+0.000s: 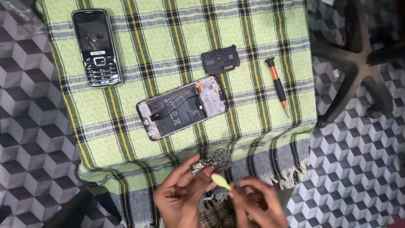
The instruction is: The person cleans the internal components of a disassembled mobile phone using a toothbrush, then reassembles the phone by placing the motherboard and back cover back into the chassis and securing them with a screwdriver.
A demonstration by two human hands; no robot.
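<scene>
Two bare hands work on a small phone circuit board at the lower centre of the frame.

The left hand (181, 195) pinches the circuit board (213, 161); the right hand (257, 207) grips a pale yellow plastic pry tool (221, 181) against it. A hard push could probably crack the board or flick it off the checked cloth (177, 38). Above lie the opened smartphone (182, 107), a black cover plate (220, 59), a screwdriver (277, 84) and a keypad phone (96, 47).

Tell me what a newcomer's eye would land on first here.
An opened smartphone, back off and battery showing, lies mid-cloth on the green checked cloth. A black keypad phone sits top left. At the bottom edge, the left hand pinches a small circuit board; the right hand holds a pale pick.
</scene>
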